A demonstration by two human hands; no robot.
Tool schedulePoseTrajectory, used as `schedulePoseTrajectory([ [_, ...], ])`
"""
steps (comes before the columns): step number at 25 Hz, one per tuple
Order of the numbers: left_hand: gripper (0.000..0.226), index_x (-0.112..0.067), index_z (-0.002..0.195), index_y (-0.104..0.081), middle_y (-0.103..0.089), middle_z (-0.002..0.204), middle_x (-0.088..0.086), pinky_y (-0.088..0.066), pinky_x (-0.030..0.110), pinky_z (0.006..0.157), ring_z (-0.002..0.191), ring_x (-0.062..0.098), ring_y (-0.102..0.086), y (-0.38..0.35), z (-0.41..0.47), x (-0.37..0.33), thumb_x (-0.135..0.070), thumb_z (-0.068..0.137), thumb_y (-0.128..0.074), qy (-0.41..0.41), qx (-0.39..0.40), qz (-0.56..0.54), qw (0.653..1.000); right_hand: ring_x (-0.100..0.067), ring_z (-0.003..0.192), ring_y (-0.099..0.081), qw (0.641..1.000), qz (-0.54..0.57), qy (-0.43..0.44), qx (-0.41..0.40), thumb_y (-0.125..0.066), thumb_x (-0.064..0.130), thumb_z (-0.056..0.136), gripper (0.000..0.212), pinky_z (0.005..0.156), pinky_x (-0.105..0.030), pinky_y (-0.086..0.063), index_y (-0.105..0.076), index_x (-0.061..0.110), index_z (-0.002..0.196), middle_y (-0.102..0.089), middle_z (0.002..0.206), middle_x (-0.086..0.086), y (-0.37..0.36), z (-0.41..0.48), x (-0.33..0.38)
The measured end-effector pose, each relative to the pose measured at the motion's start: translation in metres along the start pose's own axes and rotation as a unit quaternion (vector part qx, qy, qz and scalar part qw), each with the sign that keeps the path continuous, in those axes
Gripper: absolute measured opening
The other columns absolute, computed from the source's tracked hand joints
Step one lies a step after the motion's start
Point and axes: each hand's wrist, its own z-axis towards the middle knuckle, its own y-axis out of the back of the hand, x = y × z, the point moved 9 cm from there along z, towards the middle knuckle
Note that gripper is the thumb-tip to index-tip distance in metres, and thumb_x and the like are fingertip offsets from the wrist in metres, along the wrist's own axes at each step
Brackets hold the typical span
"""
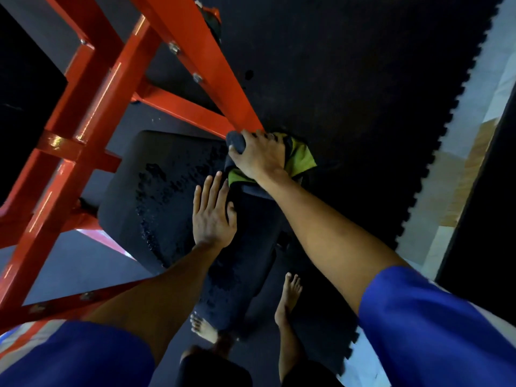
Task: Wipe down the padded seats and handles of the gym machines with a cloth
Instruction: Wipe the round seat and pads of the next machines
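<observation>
Right hand [258, 156] at frame ctr clamps the green cloth [303, 159] over the far end of the black seat pad [156, 191], prob. to scrub that edge by the orange frame [111, 79], while left hand [213, 216] lies flat w/ straight fingers on the pad, seemingly bracing it.

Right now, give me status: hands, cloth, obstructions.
Right hand grips the cloth at the far end of the padded seat. Left hand flat on the seat. Red frame bar close beside the cloth.
</observation>
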Motion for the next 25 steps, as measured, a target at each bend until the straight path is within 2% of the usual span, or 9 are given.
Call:
schedulePoseTrajectory([
  [3, 0.055, -0.014, 0.156, -0.038, -0.028, 0.166, 0.008, -0.018, 0.053, 0.125, 0.155, 0.028, -0.021, 0.003, 0.004, 0.001, -0.027, 0.103, -0.036, 0.003, -0.004, -0.014, 1.0, -0.04, 0.12, -0.059, 0.998, 0.029, -0.057, -0.009, -0.044, 0.075, 0.091, 0.063, 0.097, -0.049, -0.044, -0.055, 0.033, 0.137, -0.061, 0.135, -0.005, 0.009, -0.018, -0.059],
  [6, 0.056, -0.015, 0.158, -0.035, -0.027, 0.167, 0.007, -0.017, 0.053, 0.126, 0.156, 0.028, -0.02, 0.003, 0.001, -0.001, -0.027, 0.102, -0.036, 0.01, 0.002, -0.011, 1.0, -0.044, 0.125, -0.054, 0.976, 0.132, -0.17, 0.031, -0.045, 0.076, 0.091, 0.07, 0.1, -0.053, -0.043, -0.047, 0.033, 0.146, -0.053, 0.144, -0.007, -0.002, -0.034, -0.106],
  [8, 0.057, -0.016, 0.158, -0.034, -0.026, 0.167, 0.007, -0.016, 0.052, 0.126, 0.156, 0.027, -0.018, 0.002, 0.003, 0.001, -0.029, 0.103, -0.034, 0.01, 0.011, -0.015, 1.0, -0.046, 0.127, -0.051, 0.971, 0.109, -0.211, 0.009, -0.048, 0.071, 0.091, 0.068, 0.103, -0.056, -0.04, -0.049, 0.032, 0.146, -0.052, 0.145, -0.009, -0.002, -0.03, -0.096],
  [11, 0.056, -0.015, 0.158, -0.034, -0.025, 0.167, 0.007, -0.015, 0.052, 0.126, 0.156, 0.027, -0.017, 0.001, 0.002, -0.001, -0.028, 0.104, -0.033, 0.01, 0.007, -0.006, 1.0, -0.043, 0.127, -0.052, 0.994, 0.01, -0.073, -0.087, -0.051, 0.064, 0.088, 0.06, 0.104, -0.058, -0.039, -0.059, 0.032, 0.139, -0.058, 0.141, -0.007, 0.004, -0.042, -0.046],
  [13, 0.056, -0.015, 0.158, -0.034, -0.025, 0.167, 0.007, -0.016, 0.053, 0.126, 0.156, 0.028, -0.017, 0.001, 0.003, 0.0, -0.028, 0.104, -0.034, 0.007, 0.011, -0.01, 1.0, -0.037, 0.124, -0.057, 0.99, 0.008, 0.033, -0.136, -0.051, 0.063, 0.088, 0.058, 0.101, -0.054, -0.043, -0.062, 0.035, 0.138, -0.061, 0.137, -0.002, 0.004, -0.052, -0.044],
  [15, 0.056, -0.015, 0.158, -0.034, -0.026, 0.167, 0.007, -0.017, 0.054, 0.125, 0.156, 0.028, -0.018, 0.002, 0.001, -0.001, -0.028, 0.104, -0.033, 0.004, 0.007, -0.007, 1.0, -0.036, 0.116, -0.062, 0.987, 0.093, -0.035, -0.13, -0.054, 0.066, 0.088, 0.058, 0.093, -0.051, -0.05, -0.06, 0.036, 0.137, -0.063, 0.132, -0.001, 0.007, -0.049, -0.08],
  [18, 0.056, -0.016, 0.158, -0.033, -0.026, 0.167, 0.007, -0.016, 0.053, 0.125, 0.157, 0.027, -0.016, 0.001, 0.004, -0.001, -0.028, 0.103, -0.034, 0.009, 0.011, -0.011, 1.0, -0.038, 0.117, -0.062, 0.919, 0.282, -0.26, -0.085, -0.056, 0.067, 0.09, 0.06, 0.092, -0.048, -0.049, -0.053, 0.034, 0.14, -0.059, 0.137, -0.003, -0.012, -0.054, -0.122],
  [22, 0.058, -0.017, 0.16, -0.03, -0.022, 0.169, 0.006, -0.015, 0.052, 0.126, 0.157, 0.025, -0.013, 0.0, 0.002, 0.001, -0.029, 0.104, -0.033, 0.007, 0.014, -0.001, 1.0, -0.042, 0.131, -0.051, 0.935, 0.189, -0.226, -0.197, -0.054, 0.061, 0.085, 0.071, 0.105, -0.054, -0.046, -0.046, 0.036, 0.151, -0.043, 0.156, -0.008, -0.022, -0.109, -0.078],
  [25, 0.057, -0.017, 0.16, -0.029, -0.021, 0.169, 0.006, -0.015, 0.053, 0.126, 0.157, 0.025, -0.012, -0.001, 0.001, 0.001, -0.029, 0.105, -0.032, -0.001, 0.015, 0.004, 1.0, -0.044, 0.144, -0.039, 0.949, 0.153, -0.189, -0.203, -0.053, 0.059, 0.093, 0.069, 0.115, -0.056, -0.035, -0.042, 0.034, 0.156, -0.03, 0.166, -0.012, -0.045, -0.157, -0.049],
])
